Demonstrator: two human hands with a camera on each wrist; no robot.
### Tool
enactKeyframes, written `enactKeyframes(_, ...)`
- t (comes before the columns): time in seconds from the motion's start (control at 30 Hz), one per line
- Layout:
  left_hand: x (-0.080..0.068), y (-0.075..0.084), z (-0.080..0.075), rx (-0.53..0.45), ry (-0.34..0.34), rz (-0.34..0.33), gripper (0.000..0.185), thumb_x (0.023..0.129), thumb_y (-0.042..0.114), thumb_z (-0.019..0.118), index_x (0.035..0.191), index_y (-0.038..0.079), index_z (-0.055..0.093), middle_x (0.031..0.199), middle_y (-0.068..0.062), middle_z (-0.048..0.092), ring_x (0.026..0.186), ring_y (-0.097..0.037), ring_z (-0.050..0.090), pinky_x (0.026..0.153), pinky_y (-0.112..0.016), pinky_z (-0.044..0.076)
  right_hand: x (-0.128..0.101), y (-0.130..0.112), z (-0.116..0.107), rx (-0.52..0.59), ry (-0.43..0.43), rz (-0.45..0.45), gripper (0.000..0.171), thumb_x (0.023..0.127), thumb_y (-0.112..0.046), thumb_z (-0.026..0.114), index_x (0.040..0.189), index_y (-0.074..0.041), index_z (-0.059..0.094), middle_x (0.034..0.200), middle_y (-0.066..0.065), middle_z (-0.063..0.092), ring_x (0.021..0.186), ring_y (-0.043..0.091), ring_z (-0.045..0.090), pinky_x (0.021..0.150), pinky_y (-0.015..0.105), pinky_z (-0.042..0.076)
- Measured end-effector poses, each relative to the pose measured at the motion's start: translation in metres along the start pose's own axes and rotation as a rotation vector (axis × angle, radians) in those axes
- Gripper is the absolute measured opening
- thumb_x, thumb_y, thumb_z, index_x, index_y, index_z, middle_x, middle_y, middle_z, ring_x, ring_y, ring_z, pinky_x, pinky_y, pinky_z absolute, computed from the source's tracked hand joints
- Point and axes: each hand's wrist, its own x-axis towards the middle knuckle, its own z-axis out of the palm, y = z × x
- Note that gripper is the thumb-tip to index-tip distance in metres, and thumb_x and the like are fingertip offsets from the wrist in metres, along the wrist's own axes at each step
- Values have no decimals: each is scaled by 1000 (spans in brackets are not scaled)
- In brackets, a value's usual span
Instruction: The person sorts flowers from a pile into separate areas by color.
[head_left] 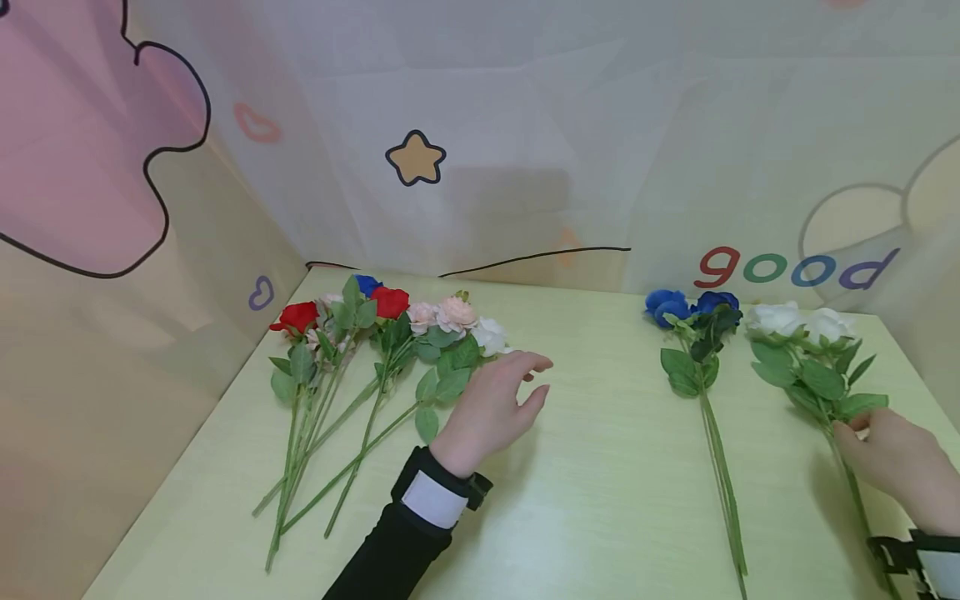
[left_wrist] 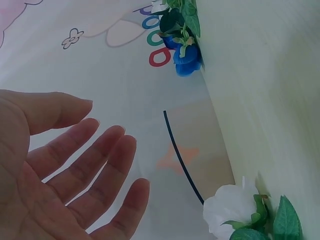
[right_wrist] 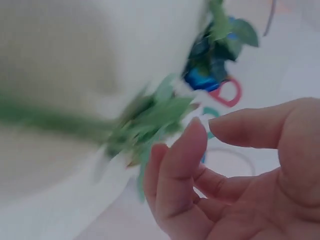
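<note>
Our left hand (head_left: pixel 491 408) hovered with fingers spread and empty beside the mixed pile (head_left: pixel 375 350) at far left; our right hand (head_left: pixel 896 458) touched the white roses (head_left: pixel 806 350) at the right, its grip unclear. We judged the sorting part done: blue roses (head_left: pixel 693 321) and white ones lay apart on the tabletop (head_left: pixel 585 467), the pile remaining. The wall (head_left: pixel 675 125) read "good" (head_left: pixel 795 267).

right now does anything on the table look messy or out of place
Only the mixed bunch on the left: red, pink, white and one blue flower lie together with stems crossing and fanned out. The blue roses and white roses lie sorted by colour. The left hand hovers open beside the bunch; the right hand is at the white stems. Nothing looks damaged.
</note>
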Motion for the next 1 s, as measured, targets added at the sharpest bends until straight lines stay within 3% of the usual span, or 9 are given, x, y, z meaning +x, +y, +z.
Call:
enactKeyframes(0.17, -3, -1, 0, 29, 4, -15, 28, 91, 19, 59, 118, 13, 60, 114, 0, 65, 95, -13, 62, 78, -26, 50, 0, -28, 8, 61, 122, -80, 40, 93, -20, 44, 100, 18, 50, 70, 15, 56, 56, 19, 47, 47, 29, 36)
enactKeyframes(0.27, -5, -2, 1, 55, -6, -28, 28, 90, 19, 59, 117, 13, 61, 111, -1, 65, 91, -13, 62, 75, -27, 50, 1, -44, 16, 145, 169, -130, 37, 95, -23, 45, 106, 12, 51, 79, 18, 59, 64, 20, 53, 50, 28, 38)
enactKeyframes(0.47, -10, -7, 0, 125, -35, -24, 25, 90, 18, 60, 114, 13, 62, 107, -3, 65, 90, -17, 62, 75, -29, 51, 6, -83, 32, 364, 209, -188, 33, 97, -25, 45, 113, 3, 54, 98, 20, 60, 66, 0, 55, 53, 23, 46)
enactKeyframes(0.77, -28, -35, -12, 234, -61, -47, 23, 89, 18, 61, 111, 12, 64, 107, -2, 67, 95, -19, 65, 77, -32, 53, 9, -140, 45, 815, 31, -250, 31, 100, -24, 42, 119, 0, 47, 95, -4, 58, 81, 7, 59, 71, 20, 53)
enactKeyframes(1.0, -44, -59, -30, 287, -27, -115, 22, 86, 15, 64, 107, 11, 67, 102, -3, 69, 89, -20, 66, 71, -34, 53, 11, -176, 62, 991, -81, -262, 23, 98, -19, 46, 114, -2, 49, 90, -3, 59, 79, 11, 60, 74, 27, 55)
